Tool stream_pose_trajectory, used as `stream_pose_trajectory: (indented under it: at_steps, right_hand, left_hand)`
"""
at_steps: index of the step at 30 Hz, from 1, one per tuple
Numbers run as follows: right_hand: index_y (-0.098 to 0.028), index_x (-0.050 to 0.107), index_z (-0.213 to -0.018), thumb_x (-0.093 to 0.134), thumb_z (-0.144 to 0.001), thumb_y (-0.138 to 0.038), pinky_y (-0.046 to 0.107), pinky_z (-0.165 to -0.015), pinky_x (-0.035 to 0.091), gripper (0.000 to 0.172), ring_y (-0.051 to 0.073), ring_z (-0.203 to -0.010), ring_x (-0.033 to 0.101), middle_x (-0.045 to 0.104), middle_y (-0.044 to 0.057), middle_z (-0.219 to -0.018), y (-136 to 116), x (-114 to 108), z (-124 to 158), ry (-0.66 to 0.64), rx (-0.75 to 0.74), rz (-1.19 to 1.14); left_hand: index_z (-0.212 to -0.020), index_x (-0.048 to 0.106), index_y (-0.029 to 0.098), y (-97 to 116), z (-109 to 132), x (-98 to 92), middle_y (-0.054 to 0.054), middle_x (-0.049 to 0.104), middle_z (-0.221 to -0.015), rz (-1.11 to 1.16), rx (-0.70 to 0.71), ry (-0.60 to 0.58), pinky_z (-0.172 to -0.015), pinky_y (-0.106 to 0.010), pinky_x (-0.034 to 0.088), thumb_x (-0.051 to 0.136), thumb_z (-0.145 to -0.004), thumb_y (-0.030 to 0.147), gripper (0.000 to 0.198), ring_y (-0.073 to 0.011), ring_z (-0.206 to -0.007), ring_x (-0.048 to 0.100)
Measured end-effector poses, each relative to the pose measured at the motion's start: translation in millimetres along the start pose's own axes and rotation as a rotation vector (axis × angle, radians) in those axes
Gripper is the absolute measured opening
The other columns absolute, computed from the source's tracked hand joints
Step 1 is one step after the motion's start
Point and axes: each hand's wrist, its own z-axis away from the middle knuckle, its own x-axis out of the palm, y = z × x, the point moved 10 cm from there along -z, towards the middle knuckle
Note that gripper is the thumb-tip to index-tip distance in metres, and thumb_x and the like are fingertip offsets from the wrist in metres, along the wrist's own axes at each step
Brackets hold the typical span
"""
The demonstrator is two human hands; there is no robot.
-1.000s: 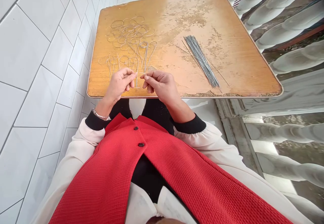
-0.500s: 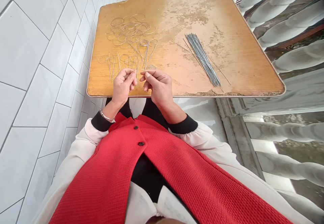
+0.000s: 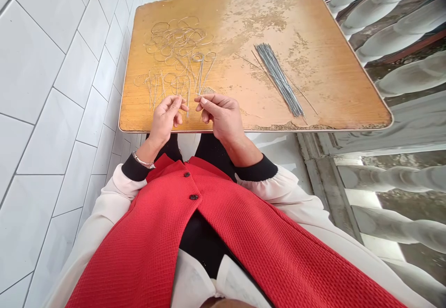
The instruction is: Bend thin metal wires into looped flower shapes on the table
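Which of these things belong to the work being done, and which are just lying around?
Seemingly part of the work:
left hand
right hand, pinching a thin wire
looped wires
bundle of straight wires
wooden table

Apparently just around:
tiled wall
white balusters
bracelet
red vest

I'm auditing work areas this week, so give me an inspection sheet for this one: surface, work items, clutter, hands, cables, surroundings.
Surface: wooden tabletop, finish worn away in patches, rough along part of the near edge.
Work items: bundle of straight grey wires on the right; looped wires on the left.
Clutter: a few loose straight wires around the bundle.
Hands: left hand, fingers curled, grip unclear; right hand pinches a thin wire.
Cables: nothing seen.
Surroundings: white tiled wall on the left, pale balusters on the right.
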Motion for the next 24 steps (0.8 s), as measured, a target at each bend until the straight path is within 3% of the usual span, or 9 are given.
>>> stream_pose_trajectory:
  at_steps: [5, 9, 12, 15, 24]
  right_hand:
    - [-0.015, 0.074, -0.079, 0.079, -0.083, -0.035, 0.019, -0.04, 0.033, 0.021, 0.003, -0.043, 0.044, 0.065, 0.0, -0.066, -1, -2, -5, -0.04, 0.03, 0.045]
    - [-0.014, 0.074, -0.078, 0.079, -0.083, -0.034, 0.019, -0.039, 0.031, 0.021, 0.003, -0.042, 0.044, 0.064, 0.0, -0.063, -4, 4, -7, -0.093, 0.038, 0.07]
    - [-0.015, 0.074, -0.075, 0.081, -0.081, -0.036, 0.019, -0.04, 0.032, 0.023, 0.003, -0.042, 0.044, 0.065, 0.0, -0.064, -6, 9, -8, -0.131, 0.027, 0.063]
    - [-0.015, 0.076, -0.079, 0.082, -0.078, -0.037, 0.02, -0.04, 0.031, 0.023, 0.003, -0.043, 0.044, 0.069, 0.002, -0.069, -5, 7, -8, -0.125, 0.026, 0.016]
    - [-0.016, 0.079, -0.086, 0.086, -0.066, -0.033, 0.022, -0.041, 0.026, 0.027, 0.003, -0.045, 0.037, 0.075, 0.004, -0.082, 21, 4, 1, -0.151, 0.154, -0.092]
  left_hand:
    - [-0.086, 0.069, 0.02, 23, -8, -18.1, 0.002, 0.07, -0.079, -0.258, 0.171, -0.012, -0.049, -0.017, 0.037, 0.064, -0.094, 0.046, 0.028, -0.0008, -0.049, 0.046]
    - [-0.087, 0.072, 0.019, 33, -10, -8.6, 0.003, 0.067, -0.07, -0.302, 0.219, -0.102, -0.051, -0.016, 0.039, 0.071, -0.089, 0.039, 0.019, -0.0025, -0.053, 0.049]
    - [-0.083, 0.071, 0.018, 32, -11, 1.4, 0.005, 0.063, -0.063, -0.242, 0.175, -0.145, -0.049, -0.016, 0.037, 0.072, -0.089, 0.028, 0.012, -0.0015, -0.048, 0.046]
    - [-0.078, 0.068, 0.016, 30, -11, 1.5, 0.006, 0.062, -0.06, -0.159, 0.102, -0.105, -0.048, -0.015, 0.035, 0.071, -0.09, 0.022, 0.013, -0.0001, -0.045, 0.044]
    - [-0.083, 0.065, 0.015, 28, -8, -5.4, 0.007, 0.06, -0.059, 0.001, -0.02, -0.003, -0.042, -0.014, 0.027, 0.068, -0.093, 0.025, 0.014, 0.0013, -0.042, 0.042]
